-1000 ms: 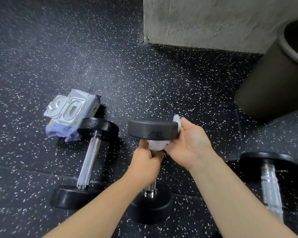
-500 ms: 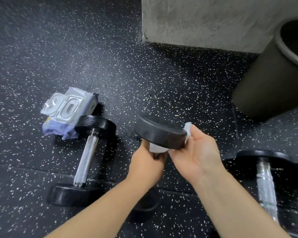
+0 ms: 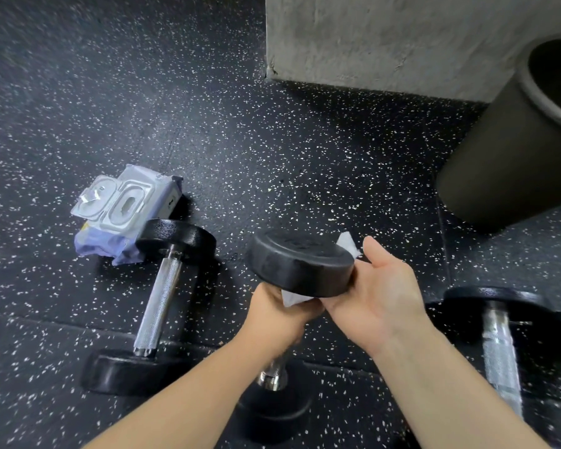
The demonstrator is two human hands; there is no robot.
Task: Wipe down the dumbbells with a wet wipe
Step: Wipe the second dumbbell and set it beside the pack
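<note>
The left hand is gripping the upright dumbbell by its handle, fingers curled around it. The right hand is pressing the wet wipe against the upper head's rim, fingers wrapped underneath.

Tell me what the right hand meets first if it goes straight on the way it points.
The wet wipe, then the raised dumbbell head it cups; the right hand looks in contact with both.
</note>
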